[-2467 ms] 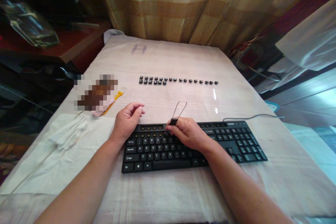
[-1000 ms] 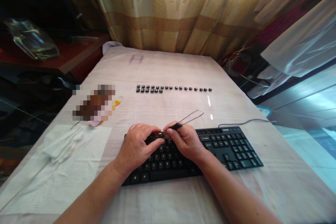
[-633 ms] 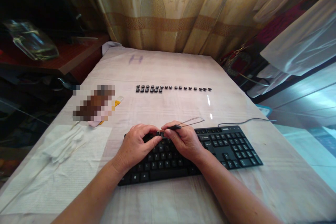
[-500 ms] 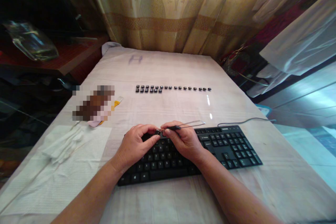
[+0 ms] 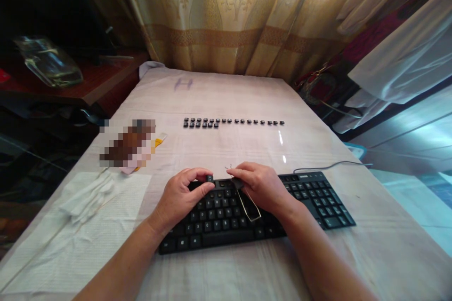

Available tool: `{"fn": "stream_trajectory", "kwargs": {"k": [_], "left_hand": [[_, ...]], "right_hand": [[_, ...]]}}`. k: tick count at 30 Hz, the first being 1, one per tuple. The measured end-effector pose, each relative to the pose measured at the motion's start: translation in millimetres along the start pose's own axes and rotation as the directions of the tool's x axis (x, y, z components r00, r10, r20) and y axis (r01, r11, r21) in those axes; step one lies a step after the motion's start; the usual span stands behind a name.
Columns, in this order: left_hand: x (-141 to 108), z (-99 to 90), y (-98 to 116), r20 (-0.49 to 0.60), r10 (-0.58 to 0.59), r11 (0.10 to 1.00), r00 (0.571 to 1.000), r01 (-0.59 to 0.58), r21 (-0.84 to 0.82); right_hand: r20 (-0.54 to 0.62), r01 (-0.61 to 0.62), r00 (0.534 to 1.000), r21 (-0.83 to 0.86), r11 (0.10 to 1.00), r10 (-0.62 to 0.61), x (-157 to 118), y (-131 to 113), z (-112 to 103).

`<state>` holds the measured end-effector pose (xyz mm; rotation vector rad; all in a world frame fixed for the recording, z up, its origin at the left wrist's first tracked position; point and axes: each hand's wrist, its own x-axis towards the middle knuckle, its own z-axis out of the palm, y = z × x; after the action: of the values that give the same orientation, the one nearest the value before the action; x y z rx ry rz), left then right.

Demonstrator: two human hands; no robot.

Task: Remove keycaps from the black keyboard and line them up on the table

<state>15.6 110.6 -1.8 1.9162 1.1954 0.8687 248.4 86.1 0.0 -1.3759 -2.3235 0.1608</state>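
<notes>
A black keyboard (image 5: 226,235) lies across the cloth in front of me, with bare key sockets in its upper rows. Between thumb and forefinger, my left hand (image 5: 180,197) pinches a small black keycap (image 5: 209,178) just above the keyboard's upper left edge. My right hand (image 5: 263,188) grips a wire keycap puller (image 5: 250,207) by its dark middle; one wire loop points down over the keys and thin wire ends stick out past the fingers at the top. Beyond the keyboard, several loose keycaps (image 5: 242,121) lie in two rows, the nearer row shorter.
White tissue paper (image 5: 130,207) with a crumpled piece lies at the left. Behind it are a blurred-out item (image 5: 127,143) and a yellow-handled tool (image 5: 158,142). The keyboard cable (image 5: 332,165) runs right. A glass jar (image 5: 52,63) stands on the side table.
My right hand has moved right, away from the left hand, and turned the puller so its loop points down toward me. The keycap stays in my left fingers.
</notes>
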Motion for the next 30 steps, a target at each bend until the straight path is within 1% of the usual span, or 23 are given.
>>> {"fn": "stream_trajectory", "kwargs": {"k": [2, 5, 8, 11, 13, 15, 17, 19, 21, 26, 30], "left_hand": [[0, -1.1, 0, -0.008, -0.004, 1.0, 1.0, 0.004, -0.004], [0, -2.7, 1, -0.013, -0.015, 1.0, 1.0, 0.014, -0.008], [0, -3.6, 1, -0.013, -0.03, 0.999, 0.999, 0.03, -0.028], [0, -3.2, 1, -0.013, -0.027, 0.999, 1.0, 0.027, -0.031], [1, -2.4, 2, -0.019, -0.013, 1.0, 1.0, 0.012, -0.021], [1, -1.5, 1, -0.024, 0.005, 1.0, 1.0, -0.006, -0.011], [1, -0.8, 0, -0.02, 0.023, 1.0, 1.0, -0.023, -0.003], [0, -0.4, -1, -0.008, 0.036, 0.999, 0.999, -0.036, 0.004], [0, -0.2, -1, 0.008, 0.041, 0.999, 0.999, -0.041, 0.0], [1, -0.5, 0, 0.06, 0.041, 0.999, 0.997, -0.04, -0.025], [-1, 0.2, -2, 0.072, 0.028, 0.999, 0.997, -0.026, -0.031]], "right_hand": [[0.078, -0.015, 0.997, -0.068, 0.998, 0.02, -1, 1, -3], [0.137, -0.027, 0.99, -0.125, 0.992, 0.044, 0, 0, -6], [0.159, -0.03, 0.986, -0.121, 0.992, 0.05, 1, 0, -8], [0.149, -0.052, 0.987, -0.113, 0.992, 0.069, 1, 1, -9], [0.114, -0.063, 0.99, -0.133, 0.989, 0.079, 1, 2, -9], [0.046, -0.053, 0.997, -0.135, 0.989, 0.06, 2, 0, -8], [-0.05, -0.019, 0.999, -0.068, 0.998, 0.016, 3, -4, -6], [-0.151, 0.024, 0.988, 0.037, 0.999, -0.019, 4, -11, -2], [-0.212, 0.065, 0.976, 0.101, 0.993, -0.042, 6, -19, 3], [-0.254, 0.116, 0.962, 0.07, 0.991, -0.095, 10, -31, 14], [-0.27, 0.113, 0.958, 0.044, 0.993, -0.097, 12, -35, 17]]}}
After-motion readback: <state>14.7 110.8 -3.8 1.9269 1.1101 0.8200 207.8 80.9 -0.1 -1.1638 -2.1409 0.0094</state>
